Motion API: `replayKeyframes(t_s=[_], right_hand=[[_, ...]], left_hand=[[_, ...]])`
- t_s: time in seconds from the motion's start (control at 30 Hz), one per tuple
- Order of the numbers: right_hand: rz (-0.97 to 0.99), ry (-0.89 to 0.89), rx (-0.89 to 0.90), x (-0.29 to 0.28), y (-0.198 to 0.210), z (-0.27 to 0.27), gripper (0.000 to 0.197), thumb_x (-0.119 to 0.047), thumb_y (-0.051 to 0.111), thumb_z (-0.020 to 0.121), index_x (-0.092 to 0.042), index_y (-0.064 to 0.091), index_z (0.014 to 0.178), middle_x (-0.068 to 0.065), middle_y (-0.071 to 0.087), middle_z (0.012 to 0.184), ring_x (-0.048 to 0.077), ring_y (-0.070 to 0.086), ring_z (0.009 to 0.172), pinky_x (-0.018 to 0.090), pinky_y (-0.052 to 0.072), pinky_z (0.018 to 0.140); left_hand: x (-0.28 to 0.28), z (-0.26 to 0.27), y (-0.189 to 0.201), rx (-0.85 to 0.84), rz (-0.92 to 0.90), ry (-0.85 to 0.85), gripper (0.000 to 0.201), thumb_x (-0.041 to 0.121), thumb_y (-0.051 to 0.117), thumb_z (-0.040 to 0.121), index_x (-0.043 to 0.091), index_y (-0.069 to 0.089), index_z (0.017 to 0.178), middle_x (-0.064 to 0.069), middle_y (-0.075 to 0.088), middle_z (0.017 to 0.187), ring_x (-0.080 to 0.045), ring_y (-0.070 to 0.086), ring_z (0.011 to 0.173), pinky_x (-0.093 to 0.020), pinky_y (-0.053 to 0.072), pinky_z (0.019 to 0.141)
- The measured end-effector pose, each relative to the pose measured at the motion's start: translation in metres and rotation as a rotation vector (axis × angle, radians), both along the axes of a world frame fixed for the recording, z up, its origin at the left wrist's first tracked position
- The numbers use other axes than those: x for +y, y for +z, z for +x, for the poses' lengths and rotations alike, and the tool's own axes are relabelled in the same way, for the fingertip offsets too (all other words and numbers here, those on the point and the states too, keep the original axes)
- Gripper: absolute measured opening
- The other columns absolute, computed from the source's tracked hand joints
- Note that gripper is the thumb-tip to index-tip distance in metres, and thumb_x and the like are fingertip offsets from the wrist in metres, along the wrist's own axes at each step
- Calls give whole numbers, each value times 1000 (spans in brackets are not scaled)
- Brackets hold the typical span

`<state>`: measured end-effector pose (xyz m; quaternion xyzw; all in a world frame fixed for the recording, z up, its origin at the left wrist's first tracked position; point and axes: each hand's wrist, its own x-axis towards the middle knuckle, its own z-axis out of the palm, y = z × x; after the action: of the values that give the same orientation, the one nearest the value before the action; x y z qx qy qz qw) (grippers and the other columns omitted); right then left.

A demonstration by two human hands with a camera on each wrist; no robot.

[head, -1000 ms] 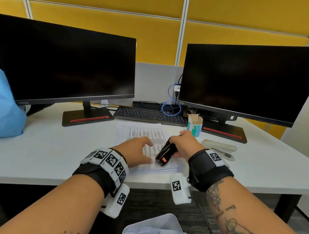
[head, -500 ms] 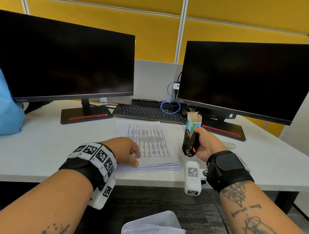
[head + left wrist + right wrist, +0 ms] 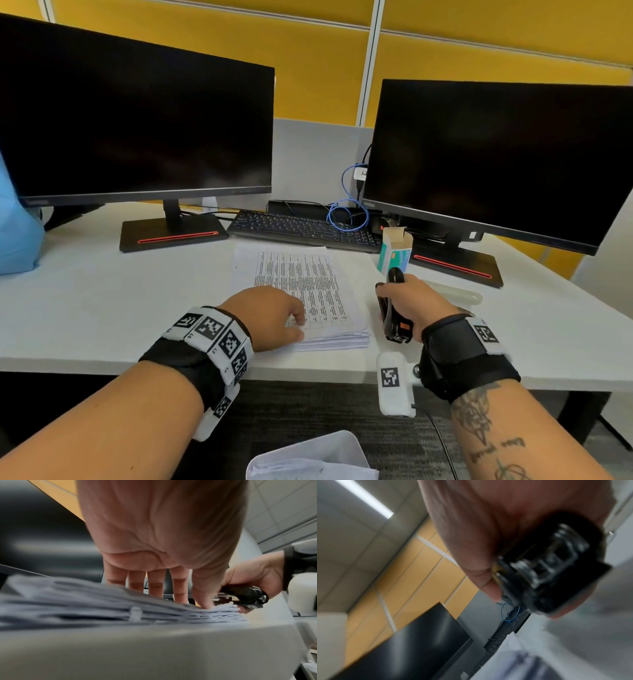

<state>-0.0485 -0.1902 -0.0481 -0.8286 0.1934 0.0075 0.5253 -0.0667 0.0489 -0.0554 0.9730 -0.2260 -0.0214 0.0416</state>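
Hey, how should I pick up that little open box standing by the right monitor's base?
Probably pinch the box across its side walls, below the open top flaps, coming from the front: it stands upright, the flaps look flimsy, and the monitor base sits close behind.

The right hand [image 3: 488,513] fills the top, its fingers [image 3: 481,577] curled round a blurred glossy black stapler [image 3: 549,572] seen end-on. Just below the stapler hangs a thin blue cable loop [image 3: 506,615], then a flat black keyboard [image 3: 494,642]. Lower left of the stapler stands a dark flat monitor [image 3: 412,646]; below the stapler lie blurred white printed papers [image 3: 522,662] on the pale desk [image 3: 599,628].
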Motion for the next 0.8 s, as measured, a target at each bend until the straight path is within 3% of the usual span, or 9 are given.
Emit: replayKeyframes(t_s=[0.1, 0.2, 0.37, 0.47, 0.53, 0.67, 0.8], right_hand=[[-371, 99, 92, 3, 0, -1, 35, -28, 57, 91, -8, 49, 119, 9, 59, 94, 21, 60, 77, 34, 55, 74], [-574, 175, 156, 8, 3, -1, 31, -29, 53, 94, -8, 52, 117, 6, 57, 88, 16, 55, 70, 27, 46, 61], [-756, 223, 181, 8, 8, 4, 35, -31, 57, 94, -7, 55, 120, 7, 60, 102, 22, 58, 91, 29, 47, 78], [-857, 196, 133, 4, 11, 6, 44, -30, 56, 96, -9, 50, 134, 9, 59, 128, 24, 57, 114, 30, 46, 92], [-865, 191, 122, 0, 13, 5, 52, -26, 59, 94, -11, 43, 141, 9, 52, 138, 24, 54, 120, 32, 47, 100], [-918, 246, 178, -5, 13, 4, 56, -20, 66, 87, -15, 47, 140, 8, 56, 133, 23, 57, 113, 33, 51, 96], [-994, 264, 145, -10, 12, 3, 44, -12, 59, 89, -15, 55, 134, 7, 62, 121, 22, 59, 106, 29, 49, 89]], left_hand=[[-4, -1, 0, -2, 14, -18, 33, 54, 57, 87, 37, 61, 116, 10, 64, 110, -13, 57, 99, -29, 47, 84], [-7, 0, 1, -1, -7, -24, 29, 51, 59, 88, 37, 62, 113, 10, 65, 109, -12, 56, 97, -28, 46, 83], [-8, -1, 2, 1, -55, -20, 24, 46, 58, 90, 33, 67, 108, 10, 67, 106, -11, 57, 93, -27, 47, 83], [-8, -2, 1, -31, -82, -12, 22, 41, 55, 93, 31, 69, 105, 10, 69, 105, -12, 61, 96, -28, 50, 84], [-8, -4, 0, -51, -71, -15, 24, 47, 55, 91, 32, 68, 104, 11, 68, 101, -11, 60, 92, -28, 49, 80], [-10, -5, -2, -68, -53, -4, 26, 52, 57, 89, 34, 67, 104, 12, 66, 97, -9, 54, 85, -27, 47, 76], [-11, -4, -3, -81, -59, -1, 24, 49, 55, 91, 33, 68, 104, 9, 69, 100, -12, 60, 91, -28, 50, 79]])
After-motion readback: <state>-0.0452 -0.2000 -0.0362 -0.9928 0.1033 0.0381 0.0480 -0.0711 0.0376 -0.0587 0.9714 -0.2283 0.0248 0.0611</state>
